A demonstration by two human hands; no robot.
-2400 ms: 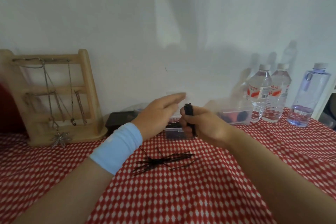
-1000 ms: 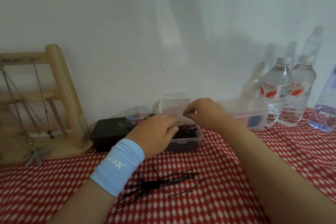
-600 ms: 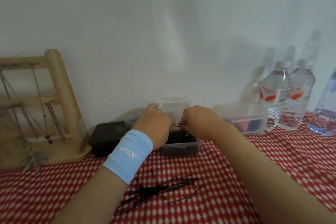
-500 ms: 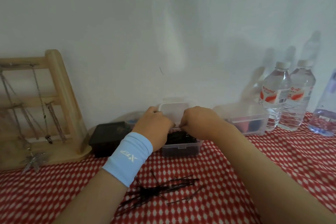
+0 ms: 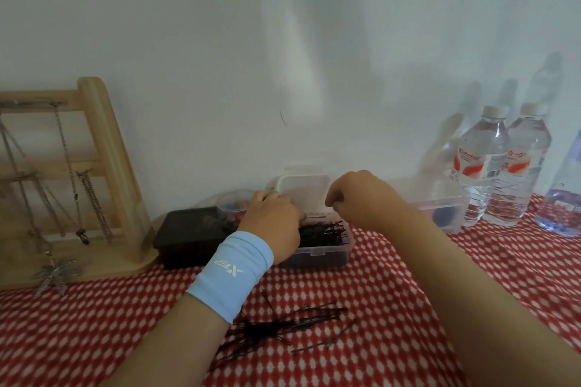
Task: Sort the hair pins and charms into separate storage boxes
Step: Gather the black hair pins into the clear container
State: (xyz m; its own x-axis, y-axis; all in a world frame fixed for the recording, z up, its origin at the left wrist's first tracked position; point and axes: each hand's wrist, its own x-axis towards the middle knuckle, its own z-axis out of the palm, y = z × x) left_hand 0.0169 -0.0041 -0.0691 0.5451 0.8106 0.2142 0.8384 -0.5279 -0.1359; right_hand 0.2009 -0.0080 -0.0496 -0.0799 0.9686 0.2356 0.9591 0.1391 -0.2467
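A clear box (image 5: 317, 256) stands on the red checked cloth (image 5: 393, 292) by the wall, its lid (image 5: 303, 192) upright behind it, and a heap of black pins (image 5: 325, 233) lies inside. The left hand (image 5: 273, 223), with a blue wristband (image 5: 231, 273), rests at the box's left end with its fingers curled under; one pin (image 5: 316, 216) sticks out to the right from the fingertips, pinched there. The right hand (image 5: 361, 198) hangs over the box's right end, fingers curled down, thumb and forefinger tips close together, with nothing seen between them. Loose pins (image 5: 276, 327) lie scattered on the cloth nearer the person, between the forearms. A black box (image 5: 188, 236) sits just left of the clear one, with a small cup (image 5: 231, 206) of coloured bits behind it. A second box (image 5: 440, 207) is to the right, then bottles (image 5: 481, 166). A wooden rack (image 5: 103, 173) hung with chains stands far left
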